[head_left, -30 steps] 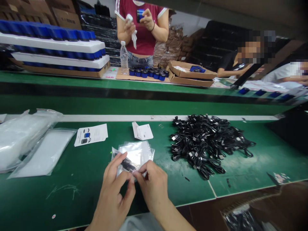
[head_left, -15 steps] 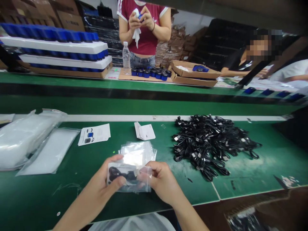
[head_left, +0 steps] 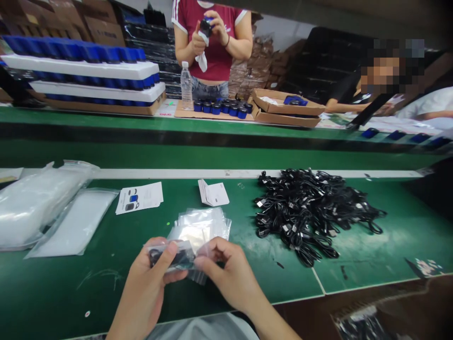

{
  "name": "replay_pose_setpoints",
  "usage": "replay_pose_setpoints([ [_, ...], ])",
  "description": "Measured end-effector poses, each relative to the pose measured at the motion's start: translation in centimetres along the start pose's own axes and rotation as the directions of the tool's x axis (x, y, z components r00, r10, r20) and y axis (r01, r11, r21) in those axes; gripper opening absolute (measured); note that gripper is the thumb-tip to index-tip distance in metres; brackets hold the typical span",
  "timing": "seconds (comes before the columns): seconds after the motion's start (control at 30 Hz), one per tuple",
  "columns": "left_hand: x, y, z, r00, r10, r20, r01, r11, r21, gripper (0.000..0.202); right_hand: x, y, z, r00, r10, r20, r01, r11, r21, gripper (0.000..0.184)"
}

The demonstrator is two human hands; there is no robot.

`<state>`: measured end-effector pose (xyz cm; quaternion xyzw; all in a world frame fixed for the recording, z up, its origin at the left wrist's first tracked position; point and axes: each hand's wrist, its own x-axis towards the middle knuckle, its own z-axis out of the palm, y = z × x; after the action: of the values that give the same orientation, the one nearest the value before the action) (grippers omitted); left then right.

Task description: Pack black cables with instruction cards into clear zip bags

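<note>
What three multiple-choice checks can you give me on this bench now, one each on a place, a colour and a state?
1. Where does the heap of black cables lie from the person's right hand?
A) Inside a carton
B) Beyond it and to its right, on the green bench
C) Under it

2. What colour is the shirt of the co-worker opposite?
A) White
B) Green
C) Dark red

3. What state is the small clear bag in?
A) Held by the left hand, with something dark inside
B) Lying untouched on the bench
C) Empty and folded flat

Answers:
1: B, the heap sits right of the hand, further along the bench.
2: C, the shirt shows dark red with white sleeve trim.
3: A, the left thumb presses on the bag and a dark coil shows through the plastic.
</note>
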<state>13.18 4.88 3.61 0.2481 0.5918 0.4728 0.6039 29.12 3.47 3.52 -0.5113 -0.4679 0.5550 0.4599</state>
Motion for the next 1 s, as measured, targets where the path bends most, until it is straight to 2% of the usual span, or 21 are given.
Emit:
replay_pose_setpoints([
  [0.07, 0.1, -0.3, -0.5, 0.993, 0.045, 0.109, -0.052, 0.997, 0.065, 0.038, 0.1, -0.6, -0.5, 0.996, -0.066, -0.053, 0.06, 0.992, -0.108, 0.01],
  [0.1, 0.1, -0.3, -0.7, 0.982, 0.11, 0.153, -0.128, 0.985, 0.113, 0.037, 0.1, -1.0, -0.8, 0.992, -0.111, -0.058, 0.1, 0.981, -0.165, 0.01],
  [0.2, 0.0, 0.3, -1.2, 0.908, 0.321, 0.268, -0.395, 0.869, 0.297, 0.037, -0.2, -2.4, -1.5, 0.974, -0.218, 0.066, 0.227, 0.904, -0.362, 0.012],
  [0.27, -0.1, 1.0, -1.3, 0.876, 0.33, 0.351, -0.465, 0.771, 0.435, 0.025, -0.4, -3.1, -1.6, 0.959, -0.231, 0.162, 0.279, 0.865, -0.417, 0.016],
  [0.37, -0.4, 1.7, -1.3, 0.855, 0.299, 0.424, -0.504, 0.673, 0.542, 0.015, -0.7, -3.2, -1.3, 0.967, -0.211, 0.14, 0.251, 0.869, -0.426, 0.01],
  [0.47, -0.5, 1.8, -1.3, 0.827, 0.336, 0.451, -0.551, 0.642, 0.533, 0.016, -0.8, -2.6, -1.3, 0.984, -0.164, 0.063, 0.175, 0.886, -0.43, 0.011],
  [0.73, -0.3, 1.2, -1.5, 0.776, 0.408, 0.481, -0.63, 0.538, 0.56, 0.02, -1.0, -1.5, -2.2, 0.996, -0.083, 0.017, 0.083, 0.917, -0.391, 0.01],
  [0.87, -0.1, 1.2, -1.4, 0.767, 0.419, 0.486, -0.641, 0.511, 0.572, 0.022, -1.1, -1.2, -2.2, 0.995, -0.098, 0.02, 0.098, 0.925, -0.368, 0.011],
  [1.0, 0.0, 1.1, -1.3, 0.737, 0.465, 0.491, -0.676, 0.471, 0.568, 0.021, -1.0, -1.1, -1.9, 0.988, -0.152, 0.009, 0.144, 0.918, -0.37, 0.013],
])
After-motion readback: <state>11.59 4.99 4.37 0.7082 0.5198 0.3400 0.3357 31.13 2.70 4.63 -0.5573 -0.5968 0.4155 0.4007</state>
